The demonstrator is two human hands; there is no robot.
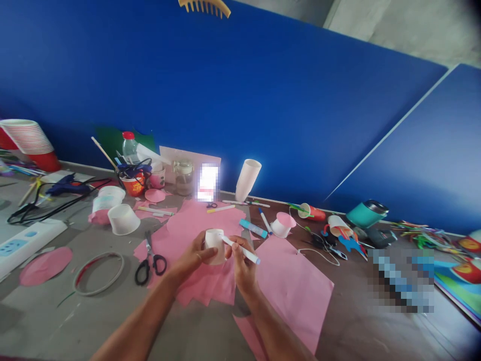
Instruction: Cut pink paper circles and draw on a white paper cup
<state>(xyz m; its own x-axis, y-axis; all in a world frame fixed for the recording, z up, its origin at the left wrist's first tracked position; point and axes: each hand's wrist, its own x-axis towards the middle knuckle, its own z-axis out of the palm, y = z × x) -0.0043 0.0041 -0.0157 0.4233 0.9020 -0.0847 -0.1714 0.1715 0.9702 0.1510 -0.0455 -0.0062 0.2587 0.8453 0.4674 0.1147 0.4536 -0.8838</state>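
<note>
My left hand (200,251) is closed around a small white paper cup (215,241), held above a pile of pink paper (201,281). In my right hand (242,263) is a white marker (244,250) with a bluish end; its other end points at the cup's side and seems to touch it. Black-handled scissors (150,260) lie left of my hands, partly on the pink paper. A light blue tube (253,228) rests just beyond my right hand. Behind it stands a white cup topped with pink paper (283,224).
White cups (124,219), a roll of tape (98,273) and a power strip (32,244) are on the left. A jar (184,177), a bright blurred screen (208,183) and stacked white cups (248,179) stand by the blue partition (240,90). A teal tumbler (366,214) lies right.
</note>
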